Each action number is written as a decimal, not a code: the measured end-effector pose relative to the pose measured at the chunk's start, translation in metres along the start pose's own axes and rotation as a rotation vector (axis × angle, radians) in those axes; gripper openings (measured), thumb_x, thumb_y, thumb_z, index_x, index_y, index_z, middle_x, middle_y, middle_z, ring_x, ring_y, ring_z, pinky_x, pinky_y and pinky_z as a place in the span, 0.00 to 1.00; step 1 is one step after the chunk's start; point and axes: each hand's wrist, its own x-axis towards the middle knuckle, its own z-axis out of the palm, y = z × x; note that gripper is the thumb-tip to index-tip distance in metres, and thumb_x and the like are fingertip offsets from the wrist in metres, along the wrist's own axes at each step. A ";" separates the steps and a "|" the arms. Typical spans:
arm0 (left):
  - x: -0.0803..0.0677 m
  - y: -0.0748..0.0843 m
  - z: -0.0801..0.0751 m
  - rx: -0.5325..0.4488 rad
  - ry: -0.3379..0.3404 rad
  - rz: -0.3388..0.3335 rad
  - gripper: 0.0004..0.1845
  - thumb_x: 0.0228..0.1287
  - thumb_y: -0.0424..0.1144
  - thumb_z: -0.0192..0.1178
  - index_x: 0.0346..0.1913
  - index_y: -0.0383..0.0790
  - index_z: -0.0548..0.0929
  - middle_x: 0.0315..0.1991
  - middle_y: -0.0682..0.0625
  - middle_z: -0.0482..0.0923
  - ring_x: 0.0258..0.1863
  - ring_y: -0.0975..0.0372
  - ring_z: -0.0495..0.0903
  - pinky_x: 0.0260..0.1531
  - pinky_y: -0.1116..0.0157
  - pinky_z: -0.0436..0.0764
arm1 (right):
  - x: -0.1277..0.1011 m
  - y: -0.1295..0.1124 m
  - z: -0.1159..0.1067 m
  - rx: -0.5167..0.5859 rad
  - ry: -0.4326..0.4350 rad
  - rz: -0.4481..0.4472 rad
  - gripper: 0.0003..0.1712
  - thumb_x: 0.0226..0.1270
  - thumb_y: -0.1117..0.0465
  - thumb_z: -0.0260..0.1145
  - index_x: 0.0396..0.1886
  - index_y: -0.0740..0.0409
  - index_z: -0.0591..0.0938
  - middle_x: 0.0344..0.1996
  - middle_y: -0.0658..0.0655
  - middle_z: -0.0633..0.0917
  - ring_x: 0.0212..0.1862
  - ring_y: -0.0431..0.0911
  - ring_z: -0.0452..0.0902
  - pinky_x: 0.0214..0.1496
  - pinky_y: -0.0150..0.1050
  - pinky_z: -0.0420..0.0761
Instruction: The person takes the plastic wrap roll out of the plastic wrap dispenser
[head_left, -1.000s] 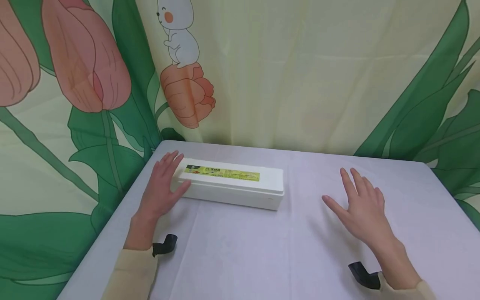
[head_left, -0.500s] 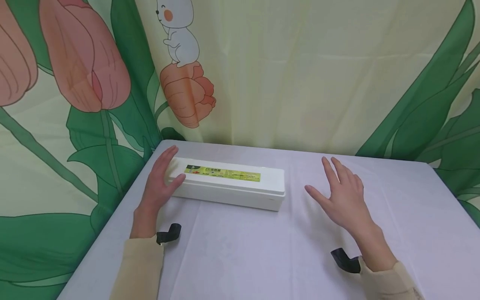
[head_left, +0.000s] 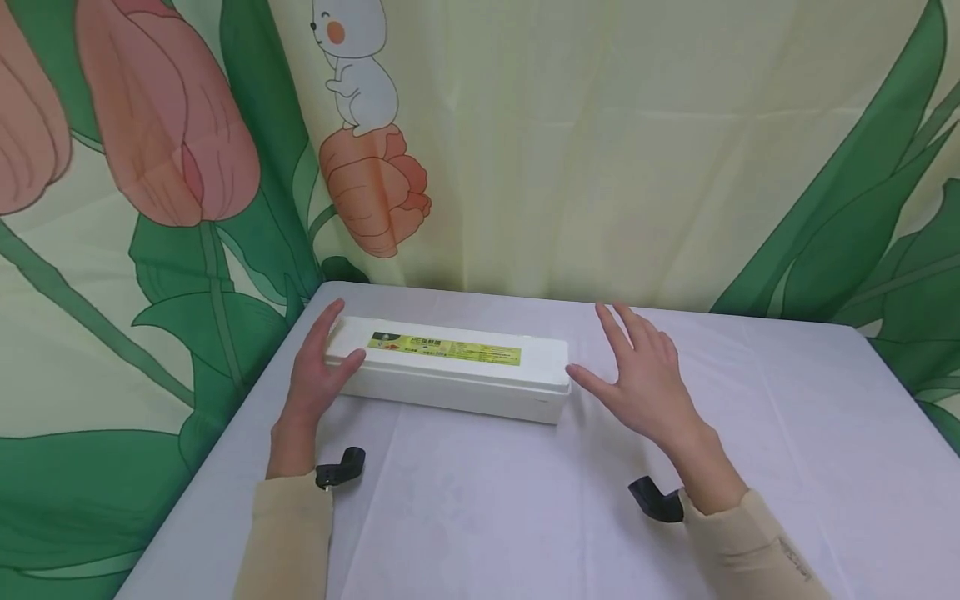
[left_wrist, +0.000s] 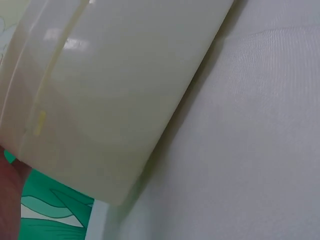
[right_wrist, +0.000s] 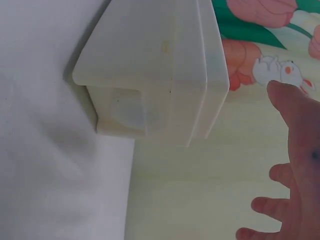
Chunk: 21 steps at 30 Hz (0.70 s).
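Observation:
A long white plastic box (head_left: 450, 379) with a yellow-green label on its lid lies on the table, back left. My left hand (head_left: 321, 367) rests against its left end, fingers straight along the end and thumb lying on the lid's front corner. My right hand (head_left: 637, 375) is spread just off the box's right end, thumb tip close to that end; whether it touches I cannot tell. The left wrist view is filled by the box's side (left_wrist: 115, 90), with a bit of my left hand (left_wrist: 7, 200) at the edge. The right wrist view shows the box's right end (right_wrist: 155, 80) and my right hand's fingers (right_wrist: 300, 150) apart from it.
The table (head_left: 525, 500) is covered in a white cloth; its left edge runs just beside the box and left hand. A curtain (head_left: 600, 150) printed with tulips, green leaves and a rabbit hangs right behind the far edge. Black wrist mounts show at both cuffs.
My right hand has moved left across the table, from well right of the box to just beside its right end. The left hand slid slightly outward onto the box's left end.

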 end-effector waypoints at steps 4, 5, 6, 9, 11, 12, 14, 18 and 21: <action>-0.002 -0.005 -0.003 -0.067 -0.002 -0.075 0.42 0.61 0.38 0.65 0.78 0.40 0.62 0.77 0.42 0.59 0.76 0.48 0.54 0.72 0.41 0.55 | 0.007 -0.007 0.005 -0.001 -0.013 -0.036 0.52 0.65 0.42 0.69 0.80 0.58 0.57 0.75 0.69 0.59 0.72 0.68 0.54 0.69 0.68 0.52; -0.002 -0.006 -0.004 -0.085 -0.010 -0.094 0.43 0.61 0.37 0.66 0.78 0.41 0.61 0.77 0.43 0.58 0.77 0.49 0.54 0.72 0.41 0.56 | 0.009 -0.008 0.007 0.000 -0.018 -0.041 0.53 0.65 0.41 0.69 0.80 0.58 0.57 0.75 0.68 0.60 0.72 0.68 0.55 0.69 0.68 0.52; -0.003 -0.007 -0.004 -0.100 -0.017 -0.113 0.44 0.60 0.37 0.67 0.79 0.42 0.59 0.78 0.43 0.57 0.77 0.50 0.54 0.72 0.42 0.56 | 0.010 -0.010 0.008 0.001 -0.025 -0.044 0.53 0.64 0.41 0.70 0.81 0.57 0.57 0.75 0.68 0.60 0.72 0.68 0.55 0.69 0.68 0.52; -0.005 -0.012 -0.005 -0.139 -0.035 -0.156 0.48 0.59 0.34 0.68 0.80 0.44 0.55 0.79 0.45 0.55 0.77 0.50 0.52 0.73 0.42 0.54 | 0.015 -0.014 0.013 0.000 -0.046 -0.056 0.55 0.62 0.38 0.70 0.81 0.56 0.57 0.75 0.66 0.60 0.73 0.66 0.55 0.70 0.67 0.52; -0.006 -0.015 -0.004 -0.156 -0.047 -0.178 0.50 0.59 0.33 0.68 0.81 0.43 0.53 0.79 0.44 0.54 0.78 0.49 0.50 0.73 0.41 0.52 | 0.018 -0.018 0.017 -0.006 -0.053 -0.069 0.57 0.60 0.37 0.71 0.81 0.56 0.58 0.75 0.66 0.60 0.73 0.65 0.56 0.70 0.66 0.53; -0.007 -0.017 -0.004 -0.165 -0.051 -0.187 0.51 0.58 0.32 0.68 0.81 0.42 0.52 0.79 0.43 0.53 0.78 0.48 0.49 0.73 0.40 0.51 | 0.020 -0.019 0.019 -0.011 -0.056 -0.078 0.57 0.59 0.36 0.71 0.81 0.55 0.58 0.75 0.65 0.60 0.73 0.64 0.56 0.70 0.65 0.53; -0.008 -0.020 -0.004 -0.183 -0.057 -0.203 0.52 0.58 0.32 0.68 0.81 0.43 0.50 0.79 0.43 0.52 0.78 0.48 0.49 0.73 0.40 0.49 | 0.023 -0.023 0.023 -0.022 -0.061 -0.100 0.58 0.58 0.34 0.71 0.80 0.55 0.58 0.75 0.64 0.61 0.73 0.63 0.56 0.70 0.64 0.55; -0.009 -0.024 -0.005 -0.225 -0.071 -0.226 0.54 0.58 0.32 0.69 0.82 0.47 0.47 0.80 0.45 0.51 0.78 0.51 0.48 0.74 0.41 0.47 | 0.029 -0.030 0.030 -0.058 -0.075 -0.151 0.59 0.57 0.33 0.71 0.80 0.54 0.59 0.75 0.64 0.62 0.72 0.64 0.58 0.68 0.63 0.58; -0.010 -0.028 -0.005 -0.269 -0.096 -0.255 0.57 0.57 0.31 0.71 0.82 0.50 0.44 0.80 0.47 0.49 0.79 0.52 0.48 0.74 0.42 0.46 | 0.034 -0.035 0.034 -0.093 -0.099 -0.174 0.60 0.56 0.31 0.71 0.81 0.53 0.59 0.74 0.63 0.63 0.71 0.64 0.59 0.68 0.63 0.60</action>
